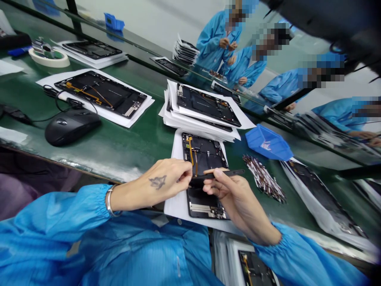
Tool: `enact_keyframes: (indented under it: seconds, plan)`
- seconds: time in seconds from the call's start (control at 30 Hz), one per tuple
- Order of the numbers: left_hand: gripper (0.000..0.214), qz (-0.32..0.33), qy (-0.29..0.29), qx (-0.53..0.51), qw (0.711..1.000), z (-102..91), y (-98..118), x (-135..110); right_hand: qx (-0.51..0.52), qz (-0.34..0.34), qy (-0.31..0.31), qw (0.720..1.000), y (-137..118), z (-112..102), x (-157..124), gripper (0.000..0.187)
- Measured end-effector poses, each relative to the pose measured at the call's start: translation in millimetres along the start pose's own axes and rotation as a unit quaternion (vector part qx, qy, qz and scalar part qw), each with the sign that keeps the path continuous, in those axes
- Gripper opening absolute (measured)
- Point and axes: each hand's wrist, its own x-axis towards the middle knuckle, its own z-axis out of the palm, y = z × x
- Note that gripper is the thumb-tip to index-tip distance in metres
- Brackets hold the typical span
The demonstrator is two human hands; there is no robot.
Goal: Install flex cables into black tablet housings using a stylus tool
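Note:
My right hand [230,190] grips black tweezers [237,172] between thumb and fingers, their tips pointing left. Close to those tips, my left hand [166,178] is closed in a pinch; whatever it holds is too small or hidden to make out. Both hands are over an opened black tablet housing [205,200] with an orange flex cable [191,149] along its upper left. Under the housing lies a sheet of white paper [174,206]. My hands cover the middle of the housing.
Beyond the housing stands a stack of tablet housings and paper [205,105]. To the right are a blue bin [266,143] and a pile of small cables [264,180]. A mouse [71,126], another housing [101,93] and a tape roll [49,59] lie left. Co-workers in blue sit behind the rail.

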Motion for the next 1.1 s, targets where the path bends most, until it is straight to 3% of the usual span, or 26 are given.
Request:
enact_keyframes:
  seconds: [0.57,0.8,1.1]
  plan:
    - [0.014,0.044,-0.027,0.041,0.998,-4.4,-1.9,-3.5,-0.053,-0.024,0.015,0.998,-4.0,-4.6,-1.3,0.040]
    - [0.021,0.102,-0.051,0.190,0.975,-6.8,-4.4,-12.7,-0.013,0.049,0.040,0.998,-1.5,-14.4,5.8,0.041]
    - [0.028,0.113,-0.058,0.207,0.970,-1.3,-8.5,-15.7,-0.037,0.077,0.027,0.996,2.1,-19.5,5.0,0.040]
